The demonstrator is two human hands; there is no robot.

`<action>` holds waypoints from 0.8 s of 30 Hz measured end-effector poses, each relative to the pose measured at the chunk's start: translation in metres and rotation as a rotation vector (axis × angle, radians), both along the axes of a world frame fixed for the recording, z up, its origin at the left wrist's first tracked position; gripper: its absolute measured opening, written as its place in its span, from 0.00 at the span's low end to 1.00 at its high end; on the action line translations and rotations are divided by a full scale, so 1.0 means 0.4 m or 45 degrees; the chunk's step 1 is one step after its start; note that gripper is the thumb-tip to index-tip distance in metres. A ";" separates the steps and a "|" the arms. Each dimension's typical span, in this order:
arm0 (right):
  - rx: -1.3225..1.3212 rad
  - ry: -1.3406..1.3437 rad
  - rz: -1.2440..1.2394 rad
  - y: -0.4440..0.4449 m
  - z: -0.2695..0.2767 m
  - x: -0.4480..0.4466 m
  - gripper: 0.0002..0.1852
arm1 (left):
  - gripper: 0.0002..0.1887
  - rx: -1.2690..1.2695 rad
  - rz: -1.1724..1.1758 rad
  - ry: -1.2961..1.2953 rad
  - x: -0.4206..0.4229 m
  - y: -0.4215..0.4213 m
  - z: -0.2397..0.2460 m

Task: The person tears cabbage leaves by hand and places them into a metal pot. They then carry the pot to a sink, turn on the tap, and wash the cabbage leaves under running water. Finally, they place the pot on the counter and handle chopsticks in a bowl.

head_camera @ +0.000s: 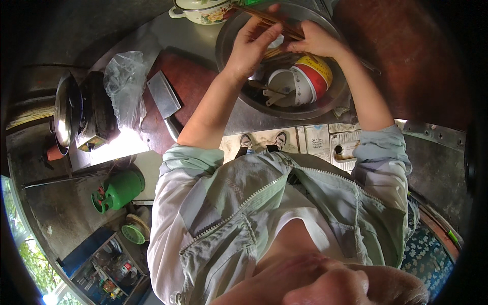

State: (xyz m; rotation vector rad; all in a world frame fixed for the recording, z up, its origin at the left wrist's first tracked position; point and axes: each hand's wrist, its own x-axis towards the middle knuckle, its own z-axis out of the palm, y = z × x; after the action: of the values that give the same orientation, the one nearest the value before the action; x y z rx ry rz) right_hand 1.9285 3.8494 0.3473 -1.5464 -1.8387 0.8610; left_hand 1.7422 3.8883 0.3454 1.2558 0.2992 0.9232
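A bundle of wooden chopsticks [295,33] is held between both of my hands above a round metal basin [291,113]. My left hand [253,44] has its fingers wrapped around the upper left part of the bundle. On the right end of the same sticks, my right hand [316,40] is closed. Below the hands, inside the basin, a yellow bowl [318,66], a red bowl [312,79] and a white bowl [284,82] lean tilted together. White spoons [273,100] and a brown handle [259,84] rest in and against the white bowl. More chopsticks lie partly hidden under my hands.
Left of the basin, a cleaver [164,95] lies on a reddish-brown board [194,70]. Beyond it are a clear plastic bag [126,87], a gas stove [95,110] and a wok [66,110]. A lidded enamel pot [204,14] stands behind. A green gas cylinder [124,188] is lower left.
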 end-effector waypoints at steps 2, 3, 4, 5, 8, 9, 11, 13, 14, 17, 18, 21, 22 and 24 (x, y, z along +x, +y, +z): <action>0.150 0.170 0.043 0.016 -0.016 -0.015 0.16 | 0.21 -0.001 -0.033 0.012 0.000 -0.001 0.021; 0.127 0.104 0.059 0.033 -0.017 -0.019 0.15 | 0.20 -0.001 -0.048 0.017 -0.002 0.003 0.028; 0.105 0.038 0.076 0.054 -0.014 -0.024 0.14 | 0.25 -0.018 -0.016 0.122 -0.015 0.009 0.032; 0.083 -0.028 0.094 0.073 -0.008 -0.025 0.13 | 0.25 -0.069 0.002 0.079 -0.027 0.023 0.036; 0.199 0.128 -0.199 0.089 0.007 -0.006 0.11 | 0.18 0.044 0.518 0.179 -0.078 0.042 0.016; 0.230 0.175 -0.238 0.085 0.005 0.005 0.10 | 0.16 0.047 0.474 0.250 -0.108 0.046 0.004; 0.046 0.147 -0.247 0.062 -0.008 0.038 0.11 | 0.12 0.019 0.407 0.425 -0.153 0.037 -0.036; 0.072 -0.089 -0.236 0.035 -0.046 0.060 0.14 | 0.10 0.089 0.429 0.461 -0.170 0.014 -0.085; -0.055 -0.145 -0.242 0.028 -0.060 0.080 0.16 | 0.10 0.144 0.423 0.524 -0.175 0.009 -0.103; -0.110 0.053 -0.267 0.031 -0.087 0.132 0.16 | 0.08 0.360 0.402 0.713 -0.166 -0.001 -0.136; -0.076 0.078 -0.263 0.039 -0.091 0.142 0.17 | 0.08 0.444 0.396 0.811 -0.156 0.000 -0.139; -0.110 0.030 -0.255 0.057 -0.094 0.152 0.16 | 0.09 0.783 0.391 0.993 -0.114 0.023 -0.139; -0.158 0.112 -0.204 0.062 -0.095 0.147 0.16 | 0.09 0.983 0.395 1.037 -0.095 0.039 -0.138; -0.124 0.069 -0.227 0.060 -0.095 0.136 0.16 | 0.14 1.231 0.395 1.237 -0.051 0.068 -0.146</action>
State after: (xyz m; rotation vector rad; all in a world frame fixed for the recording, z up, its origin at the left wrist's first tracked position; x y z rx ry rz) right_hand 1.9828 3.8735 0.3091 -1.7010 -1.6137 0.9108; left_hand 1.7217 3.9153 0.2869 2.5880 0.8889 0.6387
